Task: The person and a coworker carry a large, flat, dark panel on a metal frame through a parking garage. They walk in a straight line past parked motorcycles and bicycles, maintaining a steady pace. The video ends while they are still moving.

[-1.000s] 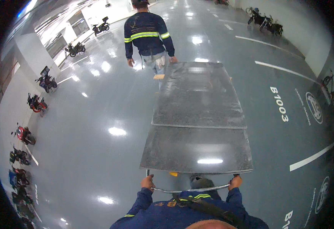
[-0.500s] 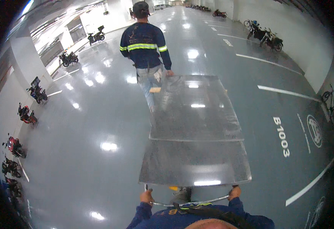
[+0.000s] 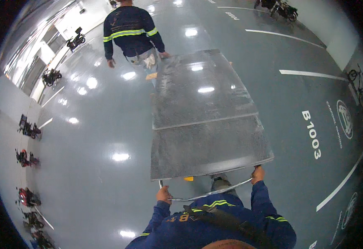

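Two big grey slabs sit right ahead of a curved metal handle in the head view, left hand and right hand both wrapped round it. Compared to half a second ago, the slabs' far end's further left, same with the co-worker up front.

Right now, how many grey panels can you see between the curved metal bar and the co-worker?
2 visible: the near panel, just beyond the metal bar, and the far panel, toward the co-worker. More may be hidden underneath.
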`<act>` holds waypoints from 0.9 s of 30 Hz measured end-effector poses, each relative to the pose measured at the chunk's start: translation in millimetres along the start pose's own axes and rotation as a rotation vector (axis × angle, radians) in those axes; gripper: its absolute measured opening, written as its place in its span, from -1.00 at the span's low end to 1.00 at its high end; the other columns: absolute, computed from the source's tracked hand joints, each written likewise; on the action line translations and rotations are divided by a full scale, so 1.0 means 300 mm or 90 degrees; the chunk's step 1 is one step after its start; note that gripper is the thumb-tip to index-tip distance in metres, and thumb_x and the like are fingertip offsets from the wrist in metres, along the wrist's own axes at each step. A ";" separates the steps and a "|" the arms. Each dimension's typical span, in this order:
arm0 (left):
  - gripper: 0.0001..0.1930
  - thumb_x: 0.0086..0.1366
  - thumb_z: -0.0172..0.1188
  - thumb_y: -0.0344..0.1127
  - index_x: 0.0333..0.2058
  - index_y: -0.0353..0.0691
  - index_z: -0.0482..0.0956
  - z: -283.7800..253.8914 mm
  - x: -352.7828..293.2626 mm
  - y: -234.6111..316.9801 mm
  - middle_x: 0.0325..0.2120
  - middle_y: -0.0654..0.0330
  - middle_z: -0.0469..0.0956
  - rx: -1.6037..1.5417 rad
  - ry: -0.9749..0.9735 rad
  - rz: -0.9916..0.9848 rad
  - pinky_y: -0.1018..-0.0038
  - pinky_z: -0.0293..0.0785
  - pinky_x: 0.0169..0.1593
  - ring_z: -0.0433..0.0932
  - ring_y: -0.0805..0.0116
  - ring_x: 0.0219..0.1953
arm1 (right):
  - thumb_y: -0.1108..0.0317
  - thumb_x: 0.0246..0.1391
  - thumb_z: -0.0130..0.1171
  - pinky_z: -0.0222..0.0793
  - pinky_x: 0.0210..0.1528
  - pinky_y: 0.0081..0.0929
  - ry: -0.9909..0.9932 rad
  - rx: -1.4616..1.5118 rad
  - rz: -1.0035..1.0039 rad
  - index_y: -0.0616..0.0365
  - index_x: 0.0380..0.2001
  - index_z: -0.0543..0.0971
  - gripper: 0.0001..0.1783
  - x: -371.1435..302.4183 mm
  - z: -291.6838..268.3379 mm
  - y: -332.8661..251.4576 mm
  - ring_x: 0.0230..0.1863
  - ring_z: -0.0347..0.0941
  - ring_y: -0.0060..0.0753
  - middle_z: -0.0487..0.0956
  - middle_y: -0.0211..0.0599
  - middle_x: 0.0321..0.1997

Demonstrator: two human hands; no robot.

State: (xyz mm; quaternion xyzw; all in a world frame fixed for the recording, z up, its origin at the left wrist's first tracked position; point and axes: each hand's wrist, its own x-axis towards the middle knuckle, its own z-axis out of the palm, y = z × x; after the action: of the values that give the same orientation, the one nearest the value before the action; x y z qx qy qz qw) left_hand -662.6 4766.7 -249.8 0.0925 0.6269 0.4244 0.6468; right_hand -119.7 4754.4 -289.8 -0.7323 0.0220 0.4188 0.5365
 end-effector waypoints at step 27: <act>-0.74 0.19 0.11 -0.30 -0.13 -0.11 0.57 1.248 1.409 1.461 -0.60 0.13 0.54 0.576 0.128 0.179 0.31 0.49 -0.46 0.56 0.22 -0.58 | -0.02 0.07 0.15 0.03 -0.67 -0.30 0.008 0.067 0.040 0.01 -0.48 0.49 -0.67 1.110 1.775 -1.171 -0.69 0.15 -0.39 0.26 -0.38 -0.66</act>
State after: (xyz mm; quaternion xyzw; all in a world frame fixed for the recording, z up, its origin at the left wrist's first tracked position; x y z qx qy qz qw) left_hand -581.0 5475.0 -199.9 0.4069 0.7895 0.1989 0.4143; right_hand -48.6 5470.2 -271.4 -0.7046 0.0704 0.4293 0.5606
